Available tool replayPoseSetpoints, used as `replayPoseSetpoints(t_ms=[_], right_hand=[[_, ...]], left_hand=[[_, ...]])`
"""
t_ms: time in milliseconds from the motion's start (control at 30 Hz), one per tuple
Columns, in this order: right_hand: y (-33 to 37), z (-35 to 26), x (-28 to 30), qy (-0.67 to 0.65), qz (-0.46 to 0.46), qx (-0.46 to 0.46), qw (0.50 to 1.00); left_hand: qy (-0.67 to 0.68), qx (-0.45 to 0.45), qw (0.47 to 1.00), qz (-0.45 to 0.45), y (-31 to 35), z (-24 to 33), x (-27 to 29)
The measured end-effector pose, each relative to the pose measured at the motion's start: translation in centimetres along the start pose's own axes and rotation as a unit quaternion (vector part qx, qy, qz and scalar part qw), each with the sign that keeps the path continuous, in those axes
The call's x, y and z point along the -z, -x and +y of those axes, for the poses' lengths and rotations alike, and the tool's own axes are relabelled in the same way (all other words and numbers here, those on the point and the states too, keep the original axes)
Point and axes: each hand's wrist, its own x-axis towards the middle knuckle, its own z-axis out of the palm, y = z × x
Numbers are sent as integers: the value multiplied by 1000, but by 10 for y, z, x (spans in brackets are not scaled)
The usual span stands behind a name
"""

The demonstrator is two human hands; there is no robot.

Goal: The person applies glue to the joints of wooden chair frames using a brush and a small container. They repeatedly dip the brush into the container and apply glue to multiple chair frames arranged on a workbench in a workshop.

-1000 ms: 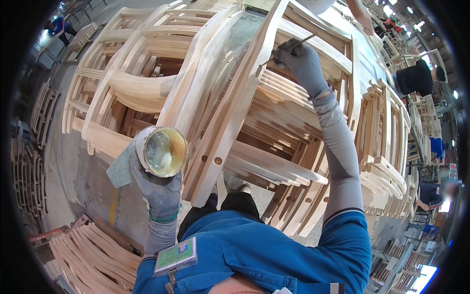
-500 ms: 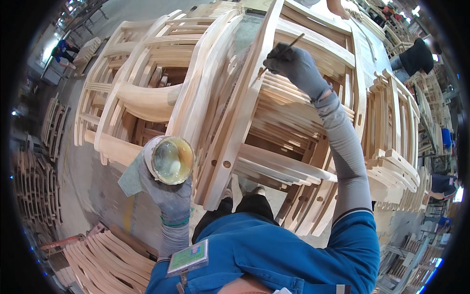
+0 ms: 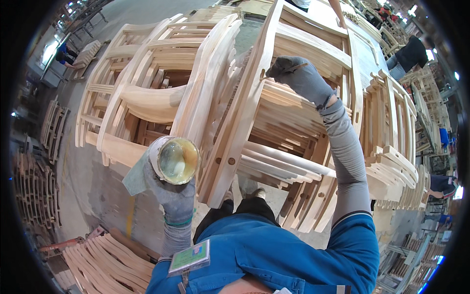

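My left hand [image 3: 174,198], in a grey glove, holds a round cup of yellowish glue [image 3: 175,160] with a grey rag under it, close to my chest. My right hand [image 3: 299,77], also gloved, is stretched out and grips a thin brush stick [image 3: 283,70] whose tip touches a slot in an upright rail of a bare wooden chair frame [image 3: 247,105]. That frame leans in a stack of similar unfinished chair frames [image 3: 152,93] in front of me. Two round dowel holes [image 3: 224,160] show on the rail near the cup.
More stacked wooden frames [image 3: 391,127] stand to the right, and curved wooden slats [image 3: 105,262] lie at the lower left. Wooden parts [image 3: 29,196] pile up along the left. Another person in black [image 3: 409,51] bends over a table at the upper right. My shoes [image 3: 245,193] stand on the concrete floor.
My right hand with the brush has slid left and down along the rail. The glue cup in my left hand has risen slightly toward the frame.
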Motion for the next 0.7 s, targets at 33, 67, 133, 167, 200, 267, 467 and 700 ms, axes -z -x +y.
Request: replayPoseSetpoints(t_ms=[33,67,133,167,200,267,467,700], right_hand=[[1,4,1,-38,-15,4,999],[-1,8,2,-30,-1,31,999],[-8,10,4,-14,28,86,996],[-7,11,5,-100,66,8,993],[-7,12,5,-101,118,-27,987],[-5,12,9,-100,228,-98,964],[52,-70,-15,-237,282,-17,930],[144,-157,-124,-225,311,89,919]], left_hand=[[28,7,1000,-8,0,0,1],[55,15,998,-15,1,0,2],[98,43,994,-28,0,1,6],[148,74,986,-29,-1,2,7],[252,134,958,-24,-5,4,8],[345,190,919,-35,-11,8,3],[394,235,883,-97,-18,23,-5],[233,-43,945,-225,9,15,-25]])
